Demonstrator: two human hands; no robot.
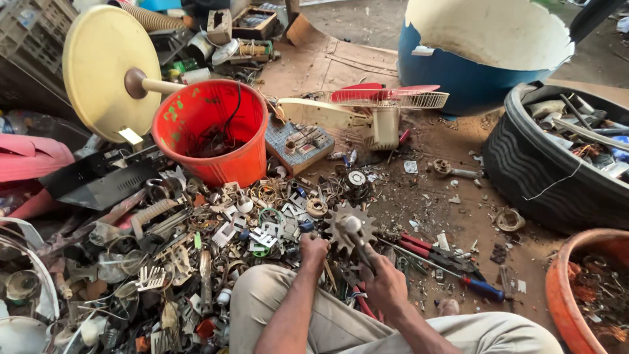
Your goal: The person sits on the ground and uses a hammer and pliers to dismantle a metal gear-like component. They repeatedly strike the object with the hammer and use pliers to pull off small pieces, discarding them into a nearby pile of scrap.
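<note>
Gripping a hammer point(359, 241) in the closed right hand point(386, 283), handle running back toward the person, head pointing away over a toothed gear point(341, 229), left hand point(313, 250) fisted just beside the gear, on scrap-strewn ground.

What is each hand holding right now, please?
Left hand: closed, steadying the toothed gear.
Right hand: closed around a hammer whose head rests on the gear.
</note>
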